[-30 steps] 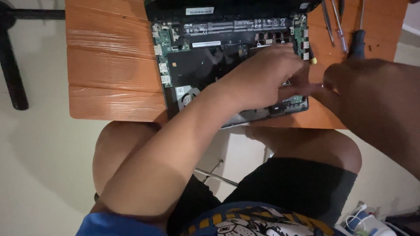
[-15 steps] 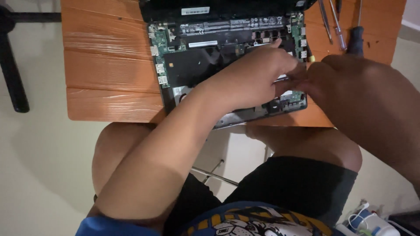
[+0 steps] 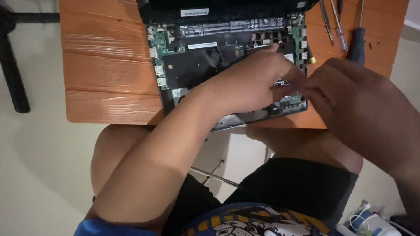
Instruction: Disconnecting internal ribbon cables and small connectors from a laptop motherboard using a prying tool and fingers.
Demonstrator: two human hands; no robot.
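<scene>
an opened black laptop with its bottom cover off, green circuit boards and a dark flat battery panel laid bare, lies on an orange wood-grain desk, its near edge jutting slightly past the desk's near edge above the person's knees. the left hand reaches across the exposed inside from the near left, palm down, fingers curled toward the right near corner of the laptop, where they seem to pinch a small part; what exactly sits in that grip is hidden by the knuckles, so i cannot tell whether it has closed on anything. the right hand comes in from the right and meets the left at the same spot, fingertips bunched close together; its grip is likewise hidden. both hands crowd this one corner, probably because the piece there is small and wants two sets of fingertips. three slim screwdrivers, one with a dark handle, lie on the far right of the desk, just beside the laptop, within easy reach of the right hand.
</scene>
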